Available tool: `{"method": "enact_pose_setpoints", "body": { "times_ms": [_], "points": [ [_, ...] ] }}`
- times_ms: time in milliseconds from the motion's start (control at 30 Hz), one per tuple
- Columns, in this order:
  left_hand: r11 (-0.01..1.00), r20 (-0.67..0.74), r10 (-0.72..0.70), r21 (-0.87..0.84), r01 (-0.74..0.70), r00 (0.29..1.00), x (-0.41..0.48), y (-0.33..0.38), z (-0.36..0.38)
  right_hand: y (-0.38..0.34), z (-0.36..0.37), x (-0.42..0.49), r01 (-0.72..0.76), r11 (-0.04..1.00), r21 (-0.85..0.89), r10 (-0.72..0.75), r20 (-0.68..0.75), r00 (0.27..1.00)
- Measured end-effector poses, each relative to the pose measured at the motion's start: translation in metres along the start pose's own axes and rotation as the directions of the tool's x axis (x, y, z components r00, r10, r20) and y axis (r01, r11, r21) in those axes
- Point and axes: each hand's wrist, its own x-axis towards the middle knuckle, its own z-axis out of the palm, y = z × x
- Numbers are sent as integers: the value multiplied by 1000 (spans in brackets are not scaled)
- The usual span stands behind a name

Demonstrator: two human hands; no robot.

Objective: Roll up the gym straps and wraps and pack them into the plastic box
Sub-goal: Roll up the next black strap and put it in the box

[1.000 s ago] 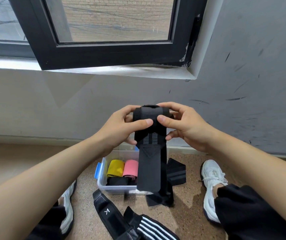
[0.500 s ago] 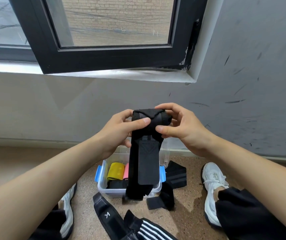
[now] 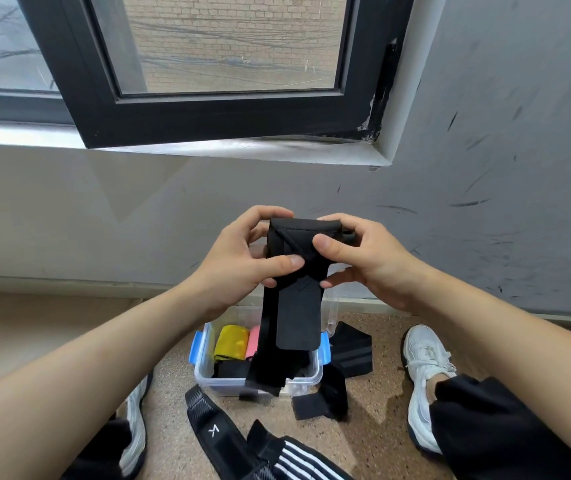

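Both hands are raised in front of the wall, closed round one black wrap [image 3: 296, 306]. The left hand [image 3: 242, 261] curls its fingers behind the rolled top and lays its thumb across the front. The right hand [image 3: 367, 261] pinches the other side, thumb in front and fingers behind. Only the top is wound — the long tail hangs straight down from the hands, its end over the box [image 3: 228, 385]. I cannot tell whether it touches the box.

The box stands open on the floor directly below the hands. Inside, toward the left-hand side, lie a yellow roll [image 3: 231, 344], a pink roll [image 3: 253, 341] just beside it, and a black roll [image 3: 232, 369] nearer the person. By my reckoning, three pieces are packed.

What is left looks like as much again. The held wrap has most of its length to roll before it goes in. Below the right hand, beside the box, a loose wrap [image 3: 351, 351] lies flat. Nearer the person, under both forearms, lie a strap [image 3: 207, 420] and a striped wrap [image 3: 297, 459] — none of them rolled. I would put the task at about halfway, no further.
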Motion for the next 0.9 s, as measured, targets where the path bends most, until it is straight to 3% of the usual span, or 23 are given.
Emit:
{"method": "enact_pose_setpoints", "body": {
  "times_ms": [200,500,700,900],
  "points": [
    [983,145,-174,77,164,974,-1,0,-4,-2,0,-2,73,997,-38,-75,-34,997],
    [986,60,-168,3,168,984,-2,1,-2,6,3,-2,152,971,-183,-156,-9,988],
    [992,32,-124,-20,124,992,-1,2,-2,1,3,-4,-25,999,-34,25,15,1000],
    [999,-7,-44,-26,44,999,-1,0,1,0,-1,-4,-117,993,-22,119,80,990]
  ]
}}
